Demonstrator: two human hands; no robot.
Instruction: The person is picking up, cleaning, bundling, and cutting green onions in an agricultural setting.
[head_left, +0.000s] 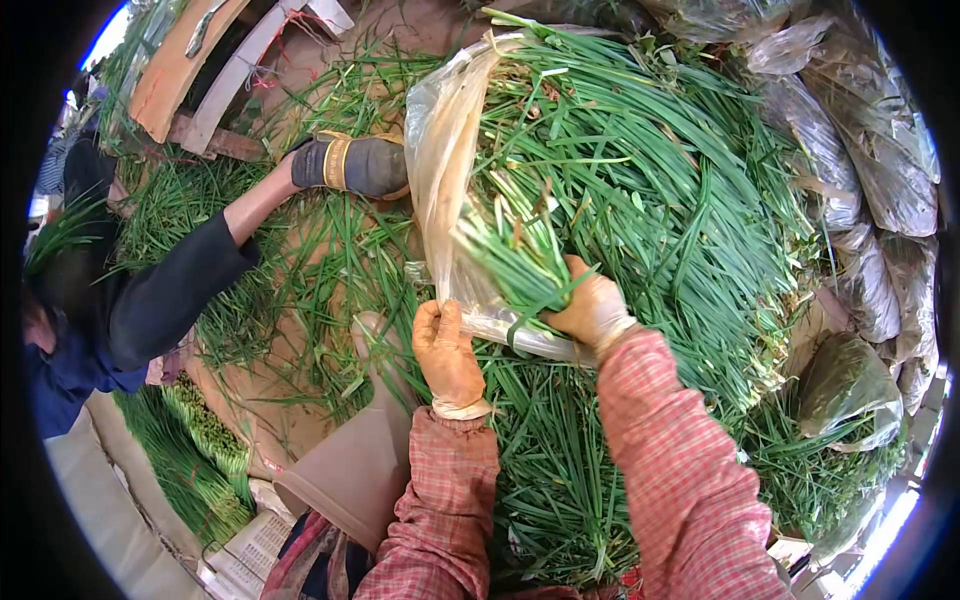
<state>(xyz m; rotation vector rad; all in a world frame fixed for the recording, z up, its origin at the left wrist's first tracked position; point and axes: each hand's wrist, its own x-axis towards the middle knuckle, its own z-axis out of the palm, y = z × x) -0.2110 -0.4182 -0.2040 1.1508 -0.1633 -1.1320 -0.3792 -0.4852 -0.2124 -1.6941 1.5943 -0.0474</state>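
Note:
My left hand (447,352), in a thin stained glove, pinches the lower rim of a clear plastic bag (440,150). A bunch of chives (515,250) is gripped in my right hand (588,308), also gloved, its pale ends pointing up and left at the bag's mouth. The bunch looks slightly blurred. Just beyond my right hand spreads a large heap of long green chives (650,210). Part of the bag lies against the heap, and how much is inside it cannot be made out.
At left, another person's dark sleeve (180,290) reaches toward the bag, ending in a dark covering with a yellow band (350,165). Loose chives litter the brown ground (300,350). Filled plastic bags (850,150) line the right. Wooden slats (240,80) stand upper left. A beige boot (350,460) is below.

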